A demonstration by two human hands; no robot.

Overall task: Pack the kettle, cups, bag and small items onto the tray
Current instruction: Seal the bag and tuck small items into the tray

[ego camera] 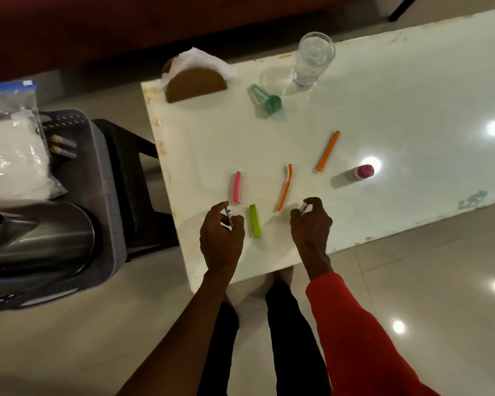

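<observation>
Two small white labelled tubes, mostly hidden by fingers: left grip (222, 232) pinches one (229, 214), right grip (312, 221) the other (303, 209), over the desk (383, 110). Kettle (32, 235) and bag (9, 155) sit cropped in the tray (103, 178).

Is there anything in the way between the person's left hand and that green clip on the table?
Nothing visible. The left hand, holding a small white tube, sits just left of the green clip, with only bare table between them. The pink clip lies further back, off that line.
</observation>
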